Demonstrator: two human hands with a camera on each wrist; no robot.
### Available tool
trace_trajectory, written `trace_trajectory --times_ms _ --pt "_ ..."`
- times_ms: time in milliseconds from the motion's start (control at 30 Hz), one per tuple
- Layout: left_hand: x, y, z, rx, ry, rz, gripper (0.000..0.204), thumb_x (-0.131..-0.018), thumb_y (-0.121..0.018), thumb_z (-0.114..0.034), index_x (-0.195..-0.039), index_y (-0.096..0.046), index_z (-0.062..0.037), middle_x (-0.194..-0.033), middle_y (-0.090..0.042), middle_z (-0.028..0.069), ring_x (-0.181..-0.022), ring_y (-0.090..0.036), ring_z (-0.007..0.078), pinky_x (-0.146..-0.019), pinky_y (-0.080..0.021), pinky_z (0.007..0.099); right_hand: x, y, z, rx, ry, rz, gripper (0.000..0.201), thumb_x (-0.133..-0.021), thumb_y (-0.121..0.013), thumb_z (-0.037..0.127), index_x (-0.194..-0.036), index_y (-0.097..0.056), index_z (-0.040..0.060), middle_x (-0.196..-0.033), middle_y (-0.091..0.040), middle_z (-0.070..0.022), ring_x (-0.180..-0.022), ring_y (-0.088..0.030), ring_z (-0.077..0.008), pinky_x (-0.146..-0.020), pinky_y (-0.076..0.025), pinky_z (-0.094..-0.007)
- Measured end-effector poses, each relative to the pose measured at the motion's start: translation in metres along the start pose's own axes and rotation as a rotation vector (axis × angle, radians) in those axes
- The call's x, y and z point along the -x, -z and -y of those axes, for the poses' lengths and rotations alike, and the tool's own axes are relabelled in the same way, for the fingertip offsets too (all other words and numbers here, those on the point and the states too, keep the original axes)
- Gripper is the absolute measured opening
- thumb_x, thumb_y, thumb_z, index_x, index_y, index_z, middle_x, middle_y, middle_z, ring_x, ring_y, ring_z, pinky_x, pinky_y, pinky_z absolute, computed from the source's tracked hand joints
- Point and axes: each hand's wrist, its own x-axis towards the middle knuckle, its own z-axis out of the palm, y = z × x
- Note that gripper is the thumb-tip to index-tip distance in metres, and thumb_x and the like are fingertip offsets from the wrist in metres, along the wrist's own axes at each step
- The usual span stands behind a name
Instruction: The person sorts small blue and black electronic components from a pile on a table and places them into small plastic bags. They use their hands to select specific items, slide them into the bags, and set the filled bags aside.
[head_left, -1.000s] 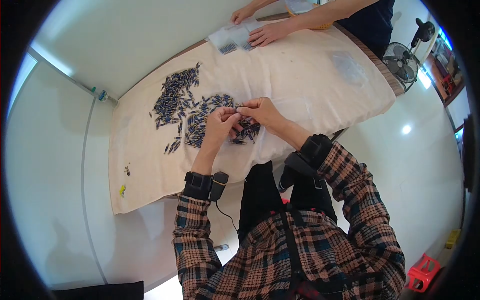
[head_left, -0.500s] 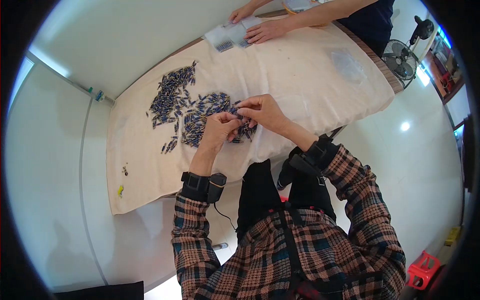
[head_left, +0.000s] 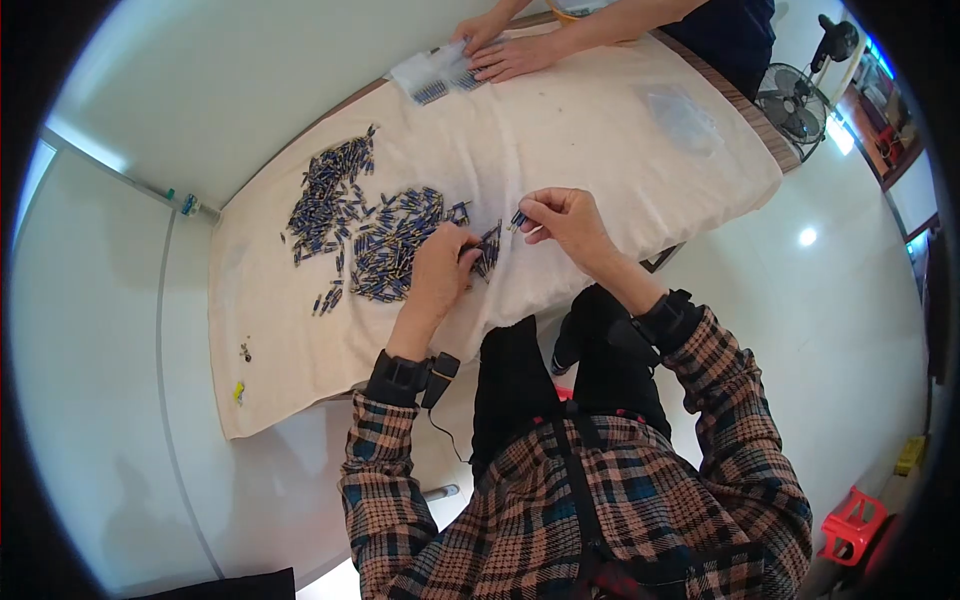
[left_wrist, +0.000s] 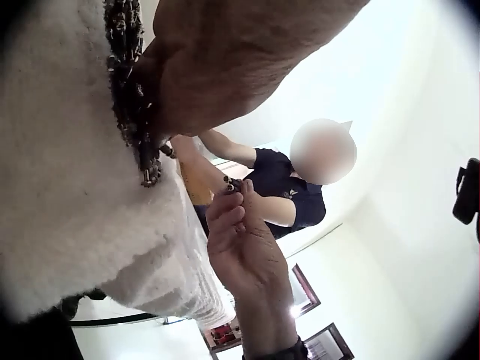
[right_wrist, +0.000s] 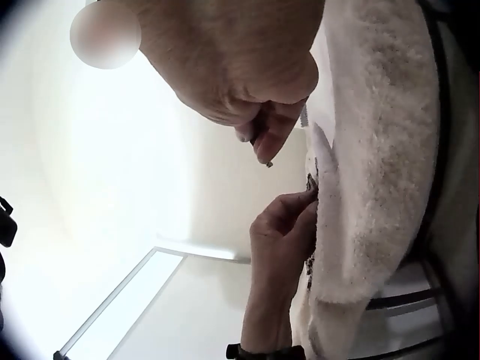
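Note:
Small dark blue, gold-ended cylinders lie in a loose pile (head_left: pixel 395 245) on the cloth-covered table. At its right edge, my left hand (head_left: pixel 440 268) has its thumb and forefinger curled at a dark cylinder (right_wrist: pixel 312 182), low over the cloth in the right wrist view. My right hand (head_left: pixel 572 228) is raised to the right of the pile, away from the left. Between its thumb and fingers it pinches a few of the same cylinders (head_left: pixel 517 220), their ends poking out past the fingertips. The left wrist view shows this right hand (left_wrist: pixel 244 244) palm side on.
A second heap (head_left: pixel 325 190) lies farther back left. Across the table, another person's hands (head_left: pixel 515 58) rest on clear bags (head_left: pixel 425 72) with cylinders inside. More clear bags (head_left: pixel 685 115) lie at the right. A yellow scrap (head_left: pixel 239 392) sits near the left front corner.
My hands were together over the pile; the right has moved off to the right with a few cylinders, while the left has lowered to the pile's right edge.

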Motion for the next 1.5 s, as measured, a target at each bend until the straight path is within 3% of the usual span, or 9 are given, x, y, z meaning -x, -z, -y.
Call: trace_trajectory --times_ms 133,233,367,667,967,1333,1433,1467,1500 --pt "-0.002 0.006 0.004 -0.013 -0.012 -0.016 0.018 -0.076 -0.070 -0.005 -0.093 -0.065 -0.0037 -0.076 -0.060 0.0087 -0.068 -0.060 0.0233 -0.062 -0.046 0.0310 0.009 -0.004 -0.009 -0.023 -0.024 0.046 0.019 -0.088 -0.064 0.014 -0.094 -0.065 -0.0041 -0.080 -0.065 -0.0065 -0.068 -0.064 -0.0115 -0.058 -0.055 -0.0235" --pt "-0.002 0.023 0.001 0.467 0.484 -0.046 0.014 -0.081 -0.070 -0.008 -0.092 -0.065 -0.0028 -0.074 -0.064 0.0065 -0.059 -0.058 0.0143 -0.054 -0.045 0.0247 0.012 -0.011 -0.011 -0.032 -0.038 0.080 0.019 -0.088 -0.064 0.015 -0.094 -0.064 -0.0038 -0.079 -0.065 -0.0063 -0.069 -0.064 -0.0113 -0.058 -0.055 -0.0235" --pt "0.002 0.037 -0.010 0.952 0.548 -0.143 0.013 -0.085 -0.068 -0.011 -0.094 -0.065 -0.0015 -0.072 -0.065 0.0052 -0.054 -0.055 0.0074 -0.049 -0.042 0.0192 0.017 -0.021 -0.006 -0.020 -0.059 0.138 0.018 -0.089 -0.064 0.015 -0.093 -0.064 -0.0034 -0.079 -0.065 -0.0064 -0.068 -0.064 -0.0113 -0.057 -0.055 -0.0235" --pt "0.003 0.027 -0.041 1.196 0.560 0.004 0.016 -0.086 -0.068 -0.012 -0.096 -0.065 0.0004 -0.070 -0.061 0.0024 -0.052 -0.051 0.0063 -0.047 -0.040 0.0184 0.026 -0.015 0.022 0.041 -0.074 0.253 0.018 -0.087 -0.065 0.011 -0.095 -0.063 -0.0052 -0.076 -0.065 -0.0073 -0.065 -0.064 -0.0112 -0.055 -0.055 -0.0229" --pt "-0.012 0.011 -0.071 0.969 0.454 0.211 0.019 -0.084 -0.071 -0.013 -0.093 -0.058 -0.0028 -0.070 -0.058 -0.0011 -0.054 -0.045 0.0041 -0.047 -0.033 0.0174 0.041 0.011 0.038 0.132 -0.057 0.345 0.021 -0.085 -0.066 0.008 -0.101 -0.065 -0.0057 -0.078 -0.067 -0.0078 -0.064 -0.064 -0.0103 -0.056 -0.054 -0.0219" --pt "-0.036 -0.028 -0.098 0.925 0.395 0.320 0.023 -0.080 -0.073 -0.011 -0.093 -0.057 -0.0020 -0.067 -0.059 0.0003 -0.053 -0.048 0.0048 -0.047 -0.037 0.0182 0.074 0.078 0.042 0.174 -0.062 0.147 0.017 -0.085 -0.066 0.008 -0.095 -0.066 -0.0063 -0.079 -0.067 -0.0084 -0.065 -0.064 -0.0098 -0.059 -0.054 -0.0213" --pt "-0.046 -0.030 -0.082 0.298 0.217 0.104 0.030 -0.075 -0.076 -0.013 -0.096 -0.058 -0.0011 -0.085 -0.063 0.0090 -0.073 -0.060 0.0159 -0.065 -0.048 0.0263 0.080 0.108 0.042 0.165 -0.045 0.005 0.016 -0.086 -0.065 0.007 -0.095 -0.066 -0.0060 -0.080 -0.067 -0.0086 -0.066 -0.064 -0.0105 -0.060 -0.055 -0.0214" --pt "-0.048 -0.033 -0.077 0.300 0.210 0.106 0.030 -0.075 -0.076 -0.013 -0.096 -0.058 -0.0011 -0.085 -0.063 0.0090 -0.073 -0.060 0.0159 -0.065 -0.048 0.0263 0.079 0.116 0.042 0.150 -0.023 -0.080 0.016 -0.087 -0.065 0.007 -0.095 -0.066 -0.0059 -0.081 -0.067 -0.0088 -0.066 -0.064 -0.0110 -0.061 -0.055 -0.0217" --pt "-0.052 -0.036 -0.073 0.136 0.020 0.054 0.036 -0.073 -0.076 -0.015 -0.100 -0.057 -0.0012 -0.094 -0.061 0.0116 -0.083 -0.058 0.0206 -0.074 -0.047 0.0300 0.077 0.122 0.041 0.133 -0.002 -0.163 0.015 -0.087 -0.065 0.007 -0.095 -0.065 -0.0058 -0.081 -0.067 -0.0089 -0.066 -0.064 -0.0114 -0.062 -0.055 -0.0220"
